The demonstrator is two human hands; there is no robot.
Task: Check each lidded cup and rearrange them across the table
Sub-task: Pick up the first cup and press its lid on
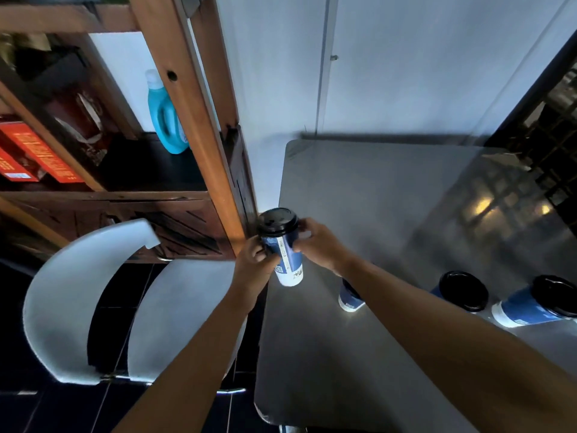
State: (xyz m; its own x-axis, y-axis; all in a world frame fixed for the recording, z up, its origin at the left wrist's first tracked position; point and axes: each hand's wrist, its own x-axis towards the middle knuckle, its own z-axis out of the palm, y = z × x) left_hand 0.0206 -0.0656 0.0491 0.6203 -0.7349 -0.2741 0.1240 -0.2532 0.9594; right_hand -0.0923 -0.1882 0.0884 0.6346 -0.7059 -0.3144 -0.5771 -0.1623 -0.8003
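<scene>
A blue-and-white paper cup (288,267) with a black lid (277,221) is held up above the left edge of the grey table (390,189). My left hand (254,260) grips its side. My right hand (318,242) holds it near the lid rim. Three more blue lidded cups stand on the table at the right: one (350,299) mostly hidden behind my right forearm, one (462,290) in the middle, one (534,306) near the frame's right edge.
A white chair (93,295) stands left of the table. Behind it is a wooden shelf (199,126) with a teal bottle (165,117) and red boxes (34,154). A pale wall runs along the table's far side. Dark tiled floor lies below.
</scene>
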